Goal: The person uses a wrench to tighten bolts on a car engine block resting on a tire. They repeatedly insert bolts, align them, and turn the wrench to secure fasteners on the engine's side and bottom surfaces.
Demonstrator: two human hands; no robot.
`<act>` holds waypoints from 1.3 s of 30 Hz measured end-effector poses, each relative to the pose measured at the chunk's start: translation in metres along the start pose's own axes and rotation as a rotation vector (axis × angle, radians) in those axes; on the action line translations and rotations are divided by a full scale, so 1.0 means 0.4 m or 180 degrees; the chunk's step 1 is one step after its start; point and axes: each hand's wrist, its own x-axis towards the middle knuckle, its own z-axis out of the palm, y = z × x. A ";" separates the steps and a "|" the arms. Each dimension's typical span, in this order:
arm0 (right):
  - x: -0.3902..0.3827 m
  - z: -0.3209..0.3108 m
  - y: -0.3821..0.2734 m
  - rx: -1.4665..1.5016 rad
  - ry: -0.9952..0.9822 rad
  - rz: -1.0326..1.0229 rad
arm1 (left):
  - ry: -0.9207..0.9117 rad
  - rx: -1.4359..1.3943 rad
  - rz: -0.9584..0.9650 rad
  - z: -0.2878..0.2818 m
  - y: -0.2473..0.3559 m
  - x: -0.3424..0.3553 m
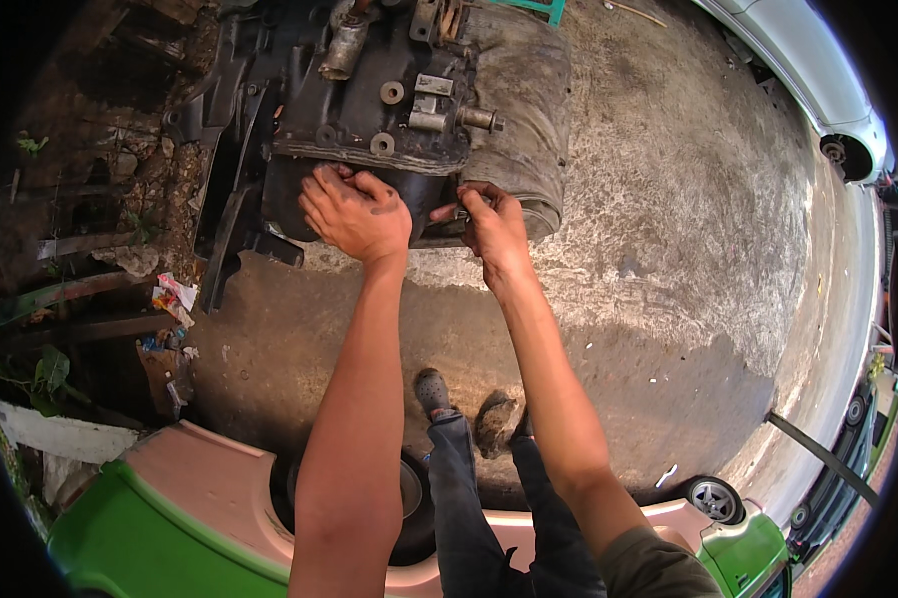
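Observation:
A dark, greasy engine part (314, 110) with metal bosses and a layered flange edge lies in front of me. My left hand (359, 212) is at the near edge of its flange, fingers curled inward with dark smudges on the skin. What those fingers hold, if anything, is hidden. My right hand (496, 227) is just right of it, by the part's near right corner. Its thumb and fingers are bent together in a pinch, and whatever lies between them is too small to name. A worn, dirty grey padded bundle (519, 120) sits against the part's right side.
Dark metal bars and rubble (140, 189) lie at the left, with paper litter (175, 297) beside them. A green and pink car (180, 488) stands close behind my legs. Stained concrete floor (668, 249) extends to the right, where a silver car (803, 55) stands.

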 end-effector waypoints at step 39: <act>0.157 -0.176 0.047 0.0650 0.0713 0.0363 | -0.0212 -0.0045 -0.0107 0.003 -0.006 0.000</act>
